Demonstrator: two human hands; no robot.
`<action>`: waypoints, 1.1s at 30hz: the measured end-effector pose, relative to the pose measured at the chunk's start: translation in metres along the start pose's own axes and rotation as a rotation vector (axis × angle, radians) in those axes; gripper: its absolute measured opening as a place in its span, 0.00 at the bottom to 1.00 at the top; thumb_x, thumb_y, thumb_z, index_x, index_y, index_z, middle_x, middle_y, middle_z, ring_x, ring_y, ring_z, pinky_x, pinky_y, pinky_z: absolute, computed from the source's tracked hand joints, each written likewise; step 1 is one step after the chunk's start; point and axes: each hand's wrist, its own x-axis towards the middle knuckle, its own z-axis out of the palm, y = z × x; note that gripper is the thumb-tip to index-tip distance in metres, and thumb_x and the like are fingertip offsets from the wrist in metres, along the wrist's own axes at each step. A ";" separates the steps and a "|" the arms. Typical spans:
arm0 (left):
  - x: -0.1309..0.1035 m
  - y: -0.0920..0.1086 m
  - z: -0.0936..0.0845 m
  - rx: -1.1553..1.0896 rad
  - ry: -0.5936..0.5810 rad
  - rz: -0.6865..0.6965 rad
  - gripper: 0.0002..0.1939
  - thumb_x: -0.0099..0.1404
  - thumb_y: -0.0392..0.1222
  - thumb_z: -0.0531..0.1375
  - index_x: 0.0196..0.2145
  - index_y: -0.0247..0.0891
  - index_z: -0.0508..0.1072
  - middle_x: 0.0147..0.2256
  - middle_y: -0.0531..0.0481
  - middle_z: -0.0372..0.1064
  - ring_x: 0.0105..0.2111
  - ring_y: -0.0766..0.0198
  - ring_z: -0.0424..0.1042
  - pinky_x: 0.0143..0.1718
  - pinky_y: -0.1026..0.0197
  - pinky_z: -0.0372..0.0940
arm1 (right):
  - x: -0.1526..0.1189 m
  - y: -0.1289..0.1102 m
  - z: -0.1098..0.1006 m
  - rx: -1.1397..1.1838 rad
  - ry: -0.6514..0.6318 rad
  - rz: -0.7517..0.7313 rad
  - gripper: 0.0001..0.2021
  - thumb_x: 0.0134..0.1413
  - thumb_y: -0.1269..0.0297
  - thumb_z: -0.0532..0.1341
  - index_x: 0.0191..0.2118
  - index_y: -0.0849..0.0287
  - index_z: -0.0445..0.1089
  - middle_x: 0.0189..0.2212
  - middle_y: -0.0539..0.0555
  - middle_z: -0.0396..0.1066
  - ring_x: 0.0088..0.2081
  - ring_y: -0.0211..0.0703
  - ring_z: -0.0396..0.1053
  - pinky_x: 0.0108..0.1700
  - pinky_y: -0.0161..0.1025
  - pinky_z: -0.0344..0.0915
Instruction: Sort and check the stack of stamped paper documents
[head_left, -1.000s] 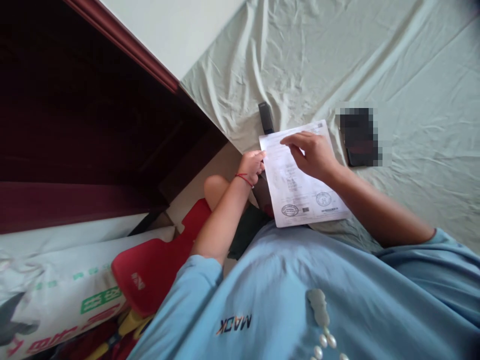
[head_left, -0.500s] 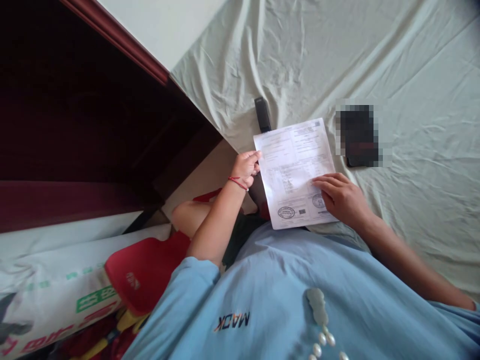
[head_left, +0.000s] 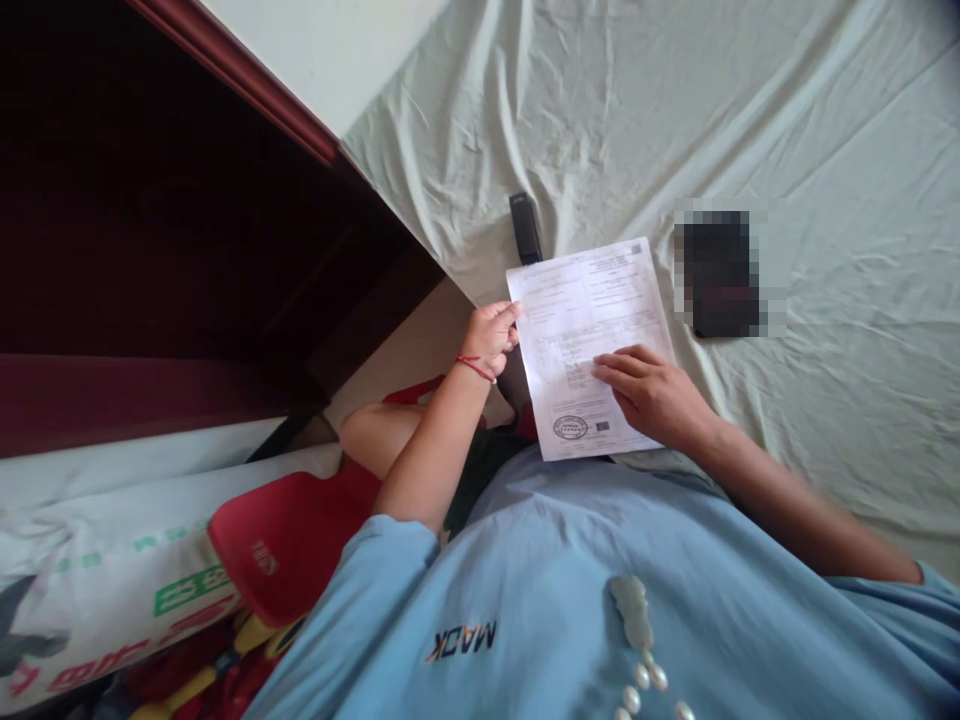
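Note:
A printed sheet of paper (head_left: 559, 345) lies partly on the pale bed sheet, its lower end reaching my lap. It carries small print, a dark oval stamp near its lower left and a small code at its upper right corner. My left hand (head_left: 493, 335), with a red string bracelet on the wrist, pinches the sheet's left edge between thumb and fingers. Stretched out across the sheet's right half, my right hand (head_left: 652, 393) rests with its fingertips on the print and covers the lower right part. A black stapler-like object (head_left: 525, 228) sits at the sheet's upper left corner.
A dark, pixelated rectangular object (head_left: 724, 275) lies on the wrinkled bed sheet (head_left: 847, 330) to the right. Dark reddish wooden furniture (head_left: 187, 220) stands at the left. Below it are a red plastic piece (head_left: 289, 540) and a white printed sack (head_left: 112, 560).
My right hand has slid left across the sheet, now covering the stamp at the lower right. My left hand and the paper stay almost where they were.

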 end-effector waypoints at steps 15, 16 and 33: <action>-0.041 -0.028 -0.024 0.076 -0.013 0.023 0.08 0.65 0.35 0.68 0.28 0.29 0.77 0.24 0.56 0.64 0.13 0.79 0.54 0.14 0.70 0.42 | -0.007 0.016 0.024 0.106 0.058 -0.007 0.19 0.68 0.75 0.57 0.53 0.53 0.81 0.57 0.57 0.81 0.49 0.58 0.74 0.54 0.61 0.79; -0.046 -0.032 -0.026 0.071 -0.019 0.019 0.09 0.63 0.36 0.69 0.28 0.29 0.77 0.24 0.55 0.65 0.13 0.79 0.54 0.14 0.70 0.41 | -0.007 0.016 0.025 0.107 0.065 -0.013 0.18 0.68 0.75 0.57 0.53 0.54 0.81 0.57 0.58 0.81 0.49 0.58 0.74 0.54 0.61 0.79; -0.069 -0.086 -0.035 0.009 -0.065 -0.015 0.30 0.41 0.61 0.78 0.29 0.33 0.76 0.23 0.57 0.63 0.14 0.78 0.51 0.16 0.66 0.37 | -0.005 0.019 0.024 0.116 0.065 -0.011 0.17 0.69 0.72 0.57 0.52 0.56 0.82 0.56 0.59 0.81 0.49 0.57 0.74 0.54 0.60 0.78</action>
